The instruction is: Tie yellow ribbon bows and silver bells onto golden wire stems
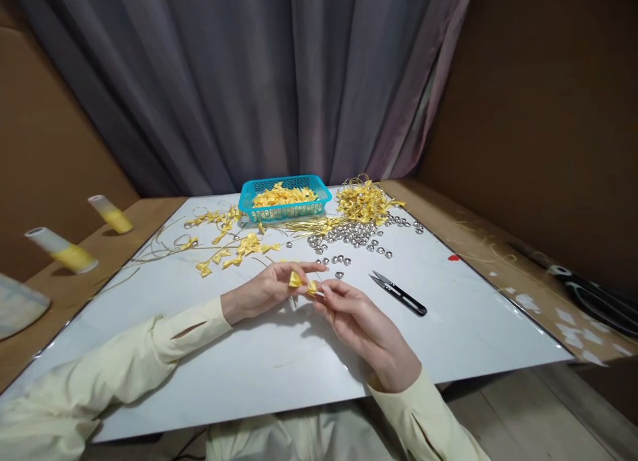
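Note:
Between my two hands, just above the white board, is a small yellow ribbon bow (pixel 295 279). The fingers of my left hand (pixel 264 289) pinch it from the left, with the index finger stretched out above. My right hand (pixel 356 318) is closed at the bow's right side, thumb and fingertips together near a thin cord that is hard to make out. Beyond my hands lie loose silver heart-shaped pieces (pixel 349 235) and several yellow bows (pixel 249 245). Black thread snips (pixel 399 293) rest on the board to the right of my right hand.
A teal basket (pixel 286 216) full of yellow bows stands at the back. Beside it is a heap of bows with gold cords (pixel 366 202). Yellow-and-white rolls (pixel 67 252) stand at the left. Large black scissors (pixel 593 291) lie at the right edge, near white scraps (pixel 568 318).

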Action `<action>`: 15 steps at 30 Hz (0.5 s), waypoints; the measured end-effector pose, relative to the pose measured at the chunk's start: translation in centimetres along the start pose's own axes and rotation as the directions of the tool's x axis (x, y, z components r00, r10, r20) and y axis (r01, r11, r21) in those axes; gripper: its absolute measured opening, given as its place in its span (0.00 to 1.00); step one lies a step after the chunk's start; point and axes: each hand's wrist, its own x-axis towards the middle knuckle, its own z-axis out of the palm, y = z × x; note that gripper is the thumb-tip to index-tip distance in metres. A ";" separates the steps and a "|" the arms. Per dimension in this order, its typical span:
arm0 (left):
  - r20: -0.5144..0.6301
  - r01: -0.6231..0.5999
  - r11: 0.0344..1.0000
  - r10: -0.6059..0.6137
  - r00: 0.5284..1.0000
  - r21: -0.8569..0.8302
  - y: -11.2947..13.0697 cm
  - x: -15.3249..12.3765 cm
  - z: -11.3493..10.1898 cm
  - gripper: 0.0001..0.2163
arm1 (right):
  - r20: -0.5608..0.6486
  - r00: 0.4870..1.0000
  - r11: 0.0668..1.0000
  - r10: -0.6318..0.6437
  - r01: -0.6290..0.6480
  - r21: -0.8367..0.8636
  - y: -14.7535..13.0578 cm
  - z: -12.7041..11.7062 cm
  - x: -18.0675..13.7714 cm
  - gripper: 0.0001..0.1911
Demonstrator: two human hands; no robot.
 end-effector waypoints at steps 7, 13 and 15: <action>-0.022 -0.029 0.991 0.032 0.999 0.132 -0.8 0.3 -0.9 0.03 | -0.099 0.995 0.956 -0.018 -0.012 -0.292 -1.2 0.8 0.6 0.06; -0.183 -0.034 0.997 0.047 0.982 0.071 -0.2 -0.7 -1.3 0.17 | -0.103 0.992 0.807 -0.078 0.002 -0.590 -3.2 1.2 3.5 0.07; -0.251 -0.031 0.997 0.047 0.967 0.068 -0.1 -1.5 -1.7 0.17 | 0.008 0.989 0.720 -0.144 0.111 -0.685 -3.4 1.2 5.0 0.06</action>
